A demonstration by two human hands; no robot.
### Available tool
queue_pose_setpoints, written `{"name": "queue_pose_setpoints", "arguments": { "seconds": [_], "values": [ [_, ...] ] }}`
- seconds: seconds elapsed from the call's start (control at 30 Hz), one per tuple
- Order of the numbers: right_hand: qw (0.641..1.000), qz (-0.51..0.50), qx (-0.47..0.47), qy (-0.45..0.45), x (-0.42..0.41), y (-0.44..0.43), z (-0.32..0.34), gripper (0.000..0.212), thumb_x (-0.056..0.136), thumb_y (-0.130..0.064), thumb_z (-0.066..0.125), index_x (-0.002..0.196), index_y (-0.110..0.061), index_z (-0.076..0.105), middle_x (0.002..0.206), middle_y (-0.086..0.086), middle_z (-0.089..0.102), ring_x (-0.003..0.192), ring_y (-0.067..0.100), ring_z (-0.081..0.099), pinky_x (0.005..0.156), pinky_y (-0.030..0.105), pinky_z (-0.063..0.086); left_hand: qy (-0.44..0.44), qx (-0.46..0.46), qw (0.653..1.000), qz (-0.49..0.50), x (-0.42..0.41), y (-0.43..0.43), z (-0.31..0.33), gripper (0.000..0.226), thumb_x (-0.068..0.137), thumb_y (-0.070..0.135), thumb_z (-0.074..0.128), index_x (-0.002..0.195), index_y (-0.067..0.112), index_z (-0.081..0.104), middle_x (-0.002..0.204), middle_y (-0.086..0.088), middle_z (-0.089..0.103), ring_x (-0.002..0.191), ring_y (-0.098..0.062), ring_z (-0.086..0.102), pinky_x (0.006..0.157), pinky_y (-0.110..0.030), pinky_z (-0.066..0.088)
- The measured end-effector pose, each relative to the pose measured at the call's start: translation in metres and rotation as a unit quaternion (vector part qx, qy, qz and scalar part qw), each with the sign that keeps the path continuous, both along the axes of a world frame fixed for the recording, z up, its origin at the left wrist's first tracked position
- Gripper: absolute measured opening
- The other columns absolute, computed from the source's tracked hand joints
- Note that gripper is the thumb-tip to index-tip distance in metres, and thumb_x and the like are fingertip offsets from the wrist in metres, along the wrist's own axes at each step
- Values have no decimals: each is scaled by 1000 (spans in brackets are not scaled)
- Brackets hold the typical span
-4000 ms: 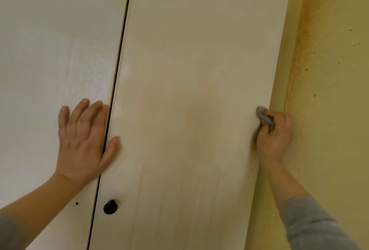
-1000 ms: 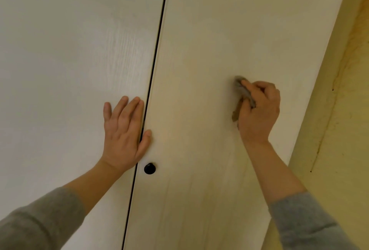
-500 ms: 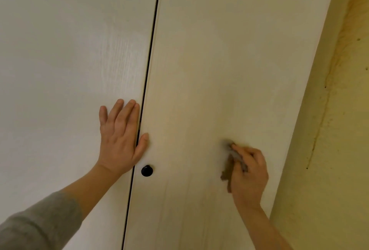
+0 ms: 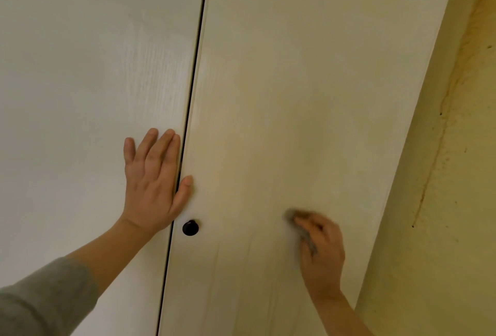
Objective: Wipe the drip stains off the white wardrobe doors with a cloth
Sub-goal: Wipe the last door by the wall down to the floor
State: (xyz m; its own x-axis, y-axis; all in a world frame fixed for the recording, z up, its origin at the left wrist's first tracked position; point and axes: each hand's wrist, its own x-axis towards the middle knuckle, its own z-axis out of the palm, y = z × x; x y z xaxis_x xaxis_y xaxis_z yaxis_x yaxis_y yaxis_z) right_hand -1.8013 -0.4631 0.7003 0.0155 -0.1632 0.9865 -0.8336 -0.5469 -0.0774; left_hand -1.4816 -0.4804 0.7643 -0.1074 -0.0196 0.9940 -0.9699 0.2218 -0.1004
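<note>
Two white wardrobe doors fill the view, split by a dark vertical gap. My left hand [image 4: 154,182] lies flat with straight fingers on the left door [image 4: 80,94], its thumb reaching over the gap onto the right door [image 4: 295,80]. My right hand [image 4: 320,252] grips a small grey cloth [image 4: 294,216] and presses it against the lower right door, to the right of a round black knob [image 4: 190,227]. Faint vertical drip streaks run down the door below the knob and cloth. The right hand is blurred by motion.
A yellow wall [image 4: 442,201] meets the wardrobe's right edge; it carries brownish streaks and dark specks. The door's right edge runs diagonally just right of my right hand.
My right hand with the cloth has swept down the right door from mid-height to knob level over the last second. The left hand stays flat in the same place.
</note>
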Motion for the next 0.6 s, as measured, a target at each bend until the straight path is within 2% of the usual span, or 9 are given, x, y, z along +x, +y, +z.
{"name": "queue_pose_setpoints", "arguments": {
  "seconds": [0.07,0.17,0.2,0.3,0.37,0.47,0.6],
  "values": [
    [999,4,44,12,-8,10,-25,34,85,-12,46,103,-8,75,108,-8,53,98,13,54,88,23,47,-2,2,1000,2,-1,1,-1,64,94,36,40,143,-6,40,146,-20,37,139,-41,31,114,-67,16],
    [996,8,53,-65,-15,16,12,38,85,-17,44,110,-18,73,106,-11,52,84,29,62,71,44,55,-3,4,1000,3,-1,1,-2,65,94,37,40,143,-7,41,146,-21,38,138,-42,31,113,-67,16],
    [995,6,28,-91,-19,15,38,39,84,-15,45,111,-15,73,105,-8,53,81,33,62,68,43,55,-3,4,1000,3,-1,1,-1,65,94,37,40,143,-7,41,146,-21,38,139,-42,30,114,-67,16],
    [991,-44,-80,-98,-31,2,125,35,80,2,54,110,-4,71,99,13,59,88,33,58,75,27,42,-3,1,1000,4,-1,1,-1,65,94,37,40,142,-7,41,146,-22,38,139,-42,30,114,-67,16],
    [989,-46,-94,-103,-35,-11,158,32,83,5,57,109,-5,71,100,15,60,91,31,57,77,24,40,-5,-1,1000,0,0,0,-1,65,94,37,39,142,-7,41,146,-22,38,139,-42,30,114,-67,16],
    [989,-51,-94,-100,-31,-24,132,34,81,6,53,107,-4,71,103,15,61,96,28,56,78,28,44,-6,-4,1000,-1,0,0,0,65,93,37,40,142,-7,41,145,-22,38,139,-42,30,115,-65,14],
    [997,-40,-21,-64,-34,-14,22,35,82,-8,44,104,-2,71,107,9,62,99,25,54,88,25,43,-6,2,1000,6,0,0,-1,66,94,37,39,142,-7,41,145,-22,38,138,-43,30,117,-63,12]
  ]
}}
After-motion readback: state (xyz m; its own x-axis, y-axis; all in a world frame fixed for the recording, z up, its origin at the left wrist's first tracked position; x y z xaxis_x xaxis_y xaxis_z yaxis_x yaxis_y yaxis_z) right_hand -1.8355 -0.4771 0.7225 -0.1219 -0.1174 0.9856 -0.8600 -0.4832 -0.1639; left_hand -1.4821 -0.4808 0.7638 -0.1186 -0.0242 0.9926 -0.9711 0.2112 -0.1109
